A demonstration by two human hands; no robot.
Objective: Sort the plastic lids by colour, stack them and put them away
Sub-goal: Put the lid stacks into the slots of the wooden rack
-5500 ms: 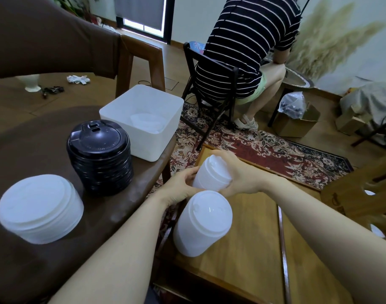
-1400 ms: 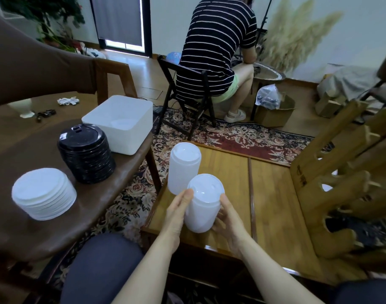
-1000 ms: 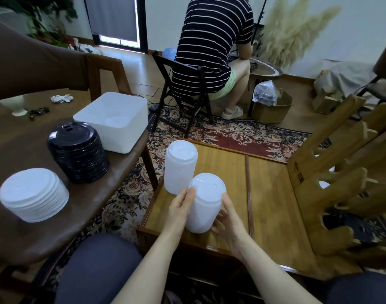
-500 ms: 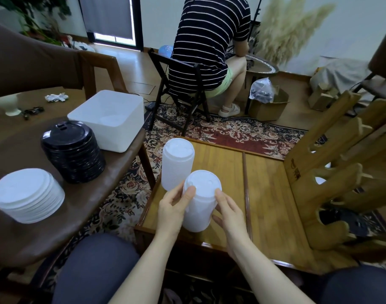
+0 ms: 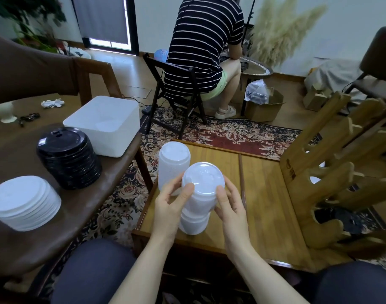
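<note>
A tall stack of translucent white lids (image 5: 199, 194) stands on the low wooden table (image 5: 266, 207). My left hand (image 5: 172, 205) and my right hand (image 5: 231, 205) grip its upper part from both sides, and that part is raised slightly off the lower part. A second translucent stack (image 5: 173, 163) stands just behind it. On the brown seat (image 5: 82, 207) to the left sit a black lid stack (image 5: 69, 156), an opaque white lid stack (image 5: 23, 205) and a white plastic bin (image 5: 104, 123).
A wooden rack (image 5: 341, 172) stands on the table's right side. A person in a striped shirt (image 5: 205, 44) sits on a dark folding chair (image 5: 176, 93) beyond a patterned rug (image 5: 231, 134). My knees are at the bottom edge.
Both hands have moved up the near stack and lifted its upper part a little off the lower part. The view has shifted slightly.
</note>
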